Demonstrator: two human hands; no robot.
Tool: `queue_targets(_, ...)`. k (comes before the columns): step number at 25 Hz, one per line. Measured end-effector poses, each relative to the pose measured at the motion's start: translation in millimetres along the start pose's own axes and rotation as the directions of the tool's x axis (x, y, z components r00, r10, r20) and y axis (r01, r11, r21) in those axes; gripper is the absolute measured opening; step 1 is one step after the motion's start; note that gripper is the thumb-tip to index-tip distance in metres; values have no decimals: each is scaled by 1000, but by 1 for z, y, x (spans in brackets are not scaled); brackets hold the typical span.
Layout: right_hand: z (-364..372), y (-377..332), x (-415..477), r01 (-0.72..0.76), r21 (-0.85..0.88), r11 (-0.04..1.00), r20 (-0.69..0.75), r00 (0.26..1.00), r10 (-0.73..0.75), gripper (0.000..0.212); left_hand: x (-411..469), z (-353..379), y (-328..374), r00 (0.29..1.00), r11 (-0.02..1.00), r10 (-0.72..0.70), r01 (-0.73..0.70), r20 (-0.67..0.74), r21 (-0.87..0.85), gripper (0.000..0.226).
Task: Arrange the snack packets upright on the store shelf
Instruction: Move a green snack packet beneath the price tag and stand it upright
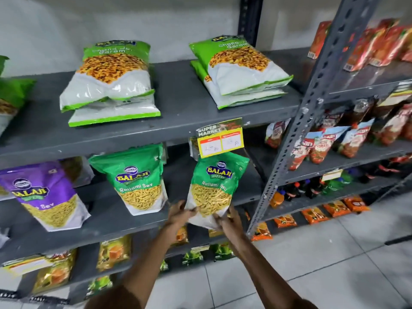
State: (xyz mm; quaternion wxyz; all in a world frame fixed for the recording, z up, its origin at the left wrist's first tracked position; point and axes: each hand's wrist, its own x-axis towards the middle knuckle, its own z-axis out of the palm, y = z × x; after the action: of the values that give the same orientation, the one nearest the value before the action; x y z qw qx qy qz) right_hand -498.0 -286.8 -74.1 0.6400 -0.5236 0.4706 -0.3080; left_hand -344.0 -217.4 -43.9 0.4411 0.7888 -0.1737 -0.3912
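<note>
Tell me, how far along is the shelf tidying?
Partly done. On the middle shelf, one green Ratlami Sev packet and a purple packet already stand upright. The left hand and right hand hold a second green packet by its bottom, at the shelf edge. On the top shelf, two stacks of light green packets lie flat.

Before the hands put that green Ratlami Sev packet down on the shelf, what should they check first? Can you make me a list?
1. Both hands hold the packet: left hand and right hand have a grip on the bottom of the held Ratlami Sev packet. Ok.
2. Packet upright, label facing out: slightly tilted. Not ok yet.
3. Free spot on the middle shelf, right of the standing Ratlami Sev packet: looks open. Ok.
4. Price tag hangs just above the packet top; may snag. Cannot tell.
5. Packet base flat for standing: hidden by hands. Cannot tell.
</note>
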Motion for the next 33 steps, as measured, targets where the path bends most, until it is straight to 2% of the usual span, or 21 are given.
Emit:
queue_targets(2,-23,5,-25,15,-57,998,102,995,-9,32,-43,8,-18,1000,991,23,-21,12,-130,32)
queue_targets(3,-34,8,-39,28,-79,996,145,989,-16,34,-63,11,-29,998,985,57,-54,12,-161,32)
queue_targets(7,-73,27,-97,95,-158,983,263,963,-51,49,-124,13,-74,990,967,137,-126,32,-222,62)
queue_targets(9,-90,35,-129,64,-173,983,290,957,-11,65,-158,11,-88,984,968,176,-172,3,-185,64)
queue_targets(11,-104,36,-156,97,-174,980,292,956,-43,83,-193,8,-95,976,965,217,-218,-27,-149,68)
queue_targets(14,-114,28,-184,263,-172,949,273,939,-211,60,-223,0,-98,956,948,290,-292,-30,-125,81)
queue_targets(19,-113,22,-193,305,-203,930,304,923,-236,63,-231,0,-101,958,957,288,-288,-15,-36,104)
queue_targets(21,-115,30,-184,277,-216,936,294,933,-208,62,-222,4,-105,967,967,255,-255,-6,-18,100)
queue_targets(26,-108,43,-147,189,-274,943,239,963,-124,65,-189,21,-95,975,973,221,-221,5,59,64)
queue_targets(29,-97,39,-113,201,-311,929,204,969,-141,63,-157,33,-74,964,958,267,-266,2,104,65)
queue_targets(33,-79,15,-61,256,-301,918,156,964,-218,62,-111,41,-36,936,936,343,-333,-83,113,72)
